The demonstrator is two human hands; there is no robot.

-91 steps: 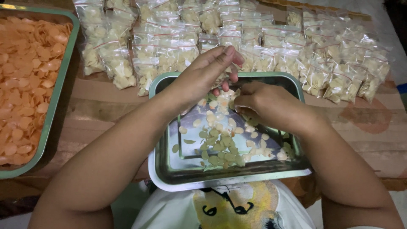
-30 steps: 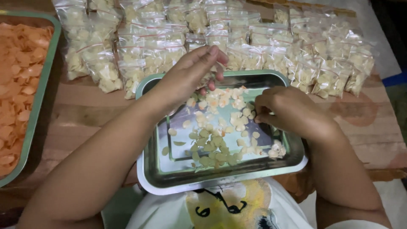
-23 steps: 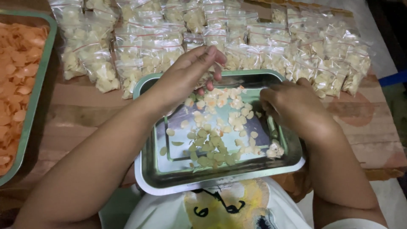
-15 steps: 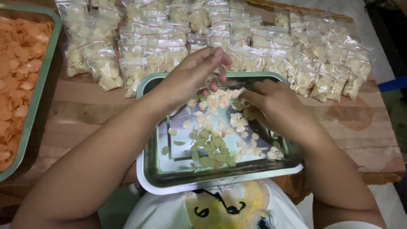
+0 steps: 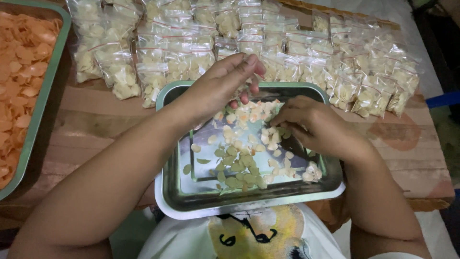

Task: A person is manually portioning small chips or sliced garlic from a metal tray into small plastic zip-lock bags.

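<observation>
Two bare hands work over a shiny rectangular steel tray (image 5: 178,201) with a green rim, seen from the head camera looking down. This tray rests at the near edge of the brown wooden desk (image 5: 96,120), just in front of the person's white shirt with a yellow print (image 5: 258,232).

Many small pale, thin chips (image 5: 249,153) lie loose on the tray bottom, thicker toward the far side and the middle; some of the near ones look slightly greenish.

Left hand (image 5: 218,88) hangs above the far edge of the tray, its fingers (image 5: 242,67) drawn together and bent downward over the chips. I cannot tell if it holds any chip between them.

Right hand (image 5: 314,124) lies low over the right half of the tray, fingers curled and close together, the tips touching the chips near the middle.

Behind the tray, many small clear plastic bags (image 5: 191,52) filled with the same pale chips lie in rows across the desk, each closed with a red strip. At the far left stands a large green-rimmed tray (image 5: 48,76) full of orange chips (image 5: 19,62).
</observation>
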